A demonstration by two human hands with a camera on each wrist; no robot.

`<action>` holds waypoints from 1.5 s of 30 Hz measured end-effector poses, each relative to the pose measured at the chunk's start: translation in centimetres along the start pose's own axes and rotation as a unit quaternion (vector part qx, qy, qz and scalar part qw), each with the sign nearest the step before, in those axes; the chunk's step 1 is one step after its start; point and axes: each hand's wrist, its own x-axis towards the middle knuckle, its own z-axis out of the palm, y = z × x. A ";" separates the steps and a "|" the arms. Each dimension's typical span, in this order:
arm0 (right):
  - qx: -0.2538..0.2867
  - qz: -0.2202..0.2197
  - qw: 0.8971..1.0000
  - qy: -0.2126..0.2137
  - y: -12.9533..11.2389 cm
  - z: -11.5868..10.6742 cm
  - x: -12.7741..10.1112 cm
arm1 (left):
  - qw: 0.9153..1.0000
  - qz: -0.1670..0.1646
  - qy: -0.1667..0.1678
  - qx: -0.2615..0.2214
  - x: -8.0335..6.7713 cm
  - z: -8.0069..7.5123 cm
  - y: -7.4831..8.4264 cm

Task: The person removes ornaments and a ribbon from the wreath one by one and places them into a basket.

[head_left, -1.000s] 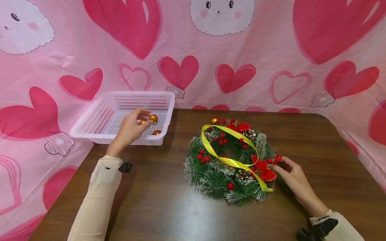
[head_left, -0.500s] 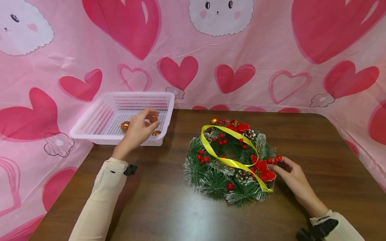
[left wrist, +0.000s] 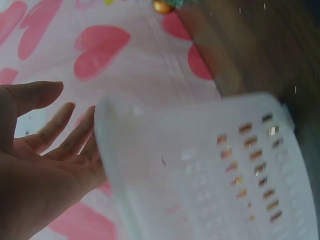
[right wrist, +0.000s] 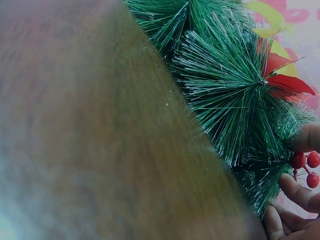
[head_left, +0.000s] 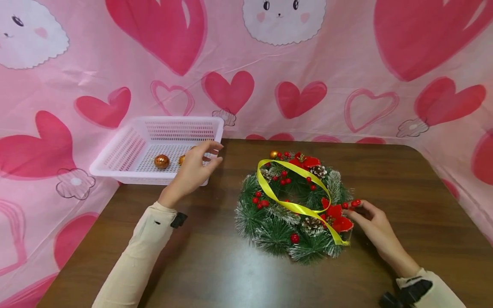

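My left hand (head_left: pixel 192 169) hovers over the right front corner of a white plastic basket (head_left: pixel 111 171), thumb and fingers apart. In the left wrist view no object lies between its fingers (left wrist: pixel 60 127). Several shiny gold ball ornaments (head_left: pixel 161 161) sit in the basket, some partly covered by the hand. A green Christmas wreath (head_left: pixel 269 233) lies on the table, with red flowers, pine cones and a yellow ribbon (head_left: pixel 265 184) across it. At its right edge my right hand (head_left: pixel 379 233) pinches a red berry sprig (right wrist: pixel 298 160) between thumb and fingers; the sprig's attachment is hard to see.
The brown wooden table (head_left: pixel 215 256) carries both basket and wreath. Behind it hangs a pink curtain (head_left: pixel 262 60) printed with hearts. A gold ball (head_left: pixel 274 154) sits at the wreath's far edge.
My left hand has moved to the right, from above the basket's middle to its right front corner, uncovering a gold ball on the left. The right hand and wreath stay put.
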 end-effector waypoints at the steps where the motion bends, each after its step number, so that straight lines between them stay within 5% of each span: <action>1: 0.001 0.001 1.000 -0.001 0.0 0.1 0.0 | 1.000 -0.001 -0.005 -0.005 0.0 0.4 0.0; 8: 0.001 0.016 1.000 -0.011 -0.1 0.4 -0.1 | 0.999 -0.010 -0.033 -0.027 0.2 2.9 0.1; 22: -0.013 0.022 1.000 0.000 -0.1 -0.1 -0.1 | 0.994 -0.009 -0.056 -0.091 4.6 6.6 0.0; 32: -0.008 0.023 1.000 0.007 -0.2 0.0 -0.1 | 0.989 -0.013 -0.072 -0.126 6.5 8.6 -0.3; 41: 0.008 0.007 1.000 0.007 0.0 0.3 -0.1 | 0.987 -0.046 -0.087 -0.130 8.0 9.5 -1.4; 45: 0.010 0.007 1.000 0.007 0.0 0.3 -0.1 | 0.975 -0.081 -0.103 -0.178 8.6 10.2 -2.1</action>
